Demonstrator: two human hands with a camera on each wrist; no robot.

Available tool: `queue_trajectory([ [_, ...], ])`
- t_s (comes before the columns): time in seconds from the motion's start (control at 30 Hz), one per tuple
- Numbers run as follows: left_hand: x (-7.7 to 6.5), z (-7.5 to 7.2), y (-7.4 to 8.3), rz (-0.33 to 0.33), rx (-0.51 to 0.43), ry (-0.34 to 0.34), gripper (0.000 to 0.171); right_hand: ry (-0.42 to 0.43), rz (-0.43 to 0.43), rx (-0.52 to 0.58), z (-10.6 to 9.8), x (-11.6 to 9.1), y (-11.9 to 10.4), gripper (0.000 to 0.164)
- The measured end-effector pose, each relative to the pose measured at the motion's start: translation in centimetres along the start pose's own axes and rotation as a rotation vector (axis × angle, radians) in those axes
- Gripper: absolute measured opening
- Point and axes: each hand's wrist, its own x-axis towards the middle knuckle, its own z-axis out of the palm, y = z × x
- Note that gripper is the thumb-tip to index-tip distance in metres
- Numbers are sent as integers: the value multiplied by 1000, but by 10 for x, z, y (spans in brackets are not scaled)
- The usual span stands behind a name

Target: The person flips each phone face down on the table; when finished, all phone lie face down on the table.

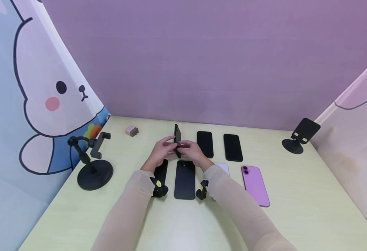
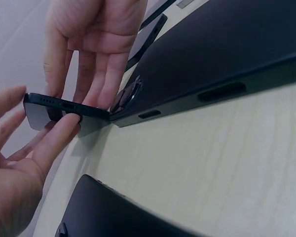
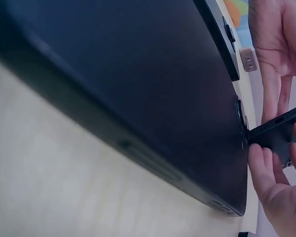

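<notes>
A dark smartphone (image 1: 176, 133) stands on its long edge above the table's middle, its narrow port end towards me in both wrist views. My left hand (image 1: 160, 152) pinches it from the left between thumb and fingers. From the right, my right hand (image 1: 194, 152) holds the same phone, thumb and fingers against its sides. Right beneath the hands lies a black phone (image 1: 184, 181), face down. Another black phone (image 1: 161, 172) lies under my left wrist, partly covered. A pale phone (image 1: 223, 167) is mostly hidden by my right sleeve.
Two black phones (image 1: 205, 144) lie at the back, right of the hands, the other phone (image 1: 232, 147) beside it. A purple phone (image 1: 256, 184) lies right of my right forearm. A black phone stand (image 1: 94, 174) is at left, a folding stand (image 1: 300, 136) at far right, a small charger (image 1: 131, 130) behind.
</notes>
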Motion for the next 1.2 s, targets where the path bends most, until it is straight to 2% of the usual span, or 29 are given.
queue_trajectory([
  [0.17,0,-2,0,6,19,18,46,9,23,-50,-1,-1,1,37],
  [0.37,1,-1,2,15,123,66,42,35,25,-72,-2,-1,2,35],
  [0.5,1,-4,2,62,357,100,40,55,20,-119,-1,-1,2,34],
  [0.6,2,-6,3,92,540,121,38,77,7,-212,0,-2,2,33],
  [0.8,2,-10,4,100,722,127,36,117,-25,-419,2,2,5,32],
  [1.07,6,-9,-1,98,811,112,36,132,-34,-563,2,6,5,32],
  [1.2,6,-9,-1,68,827,100,38,126,-27,-618,3,7,4,33],
])
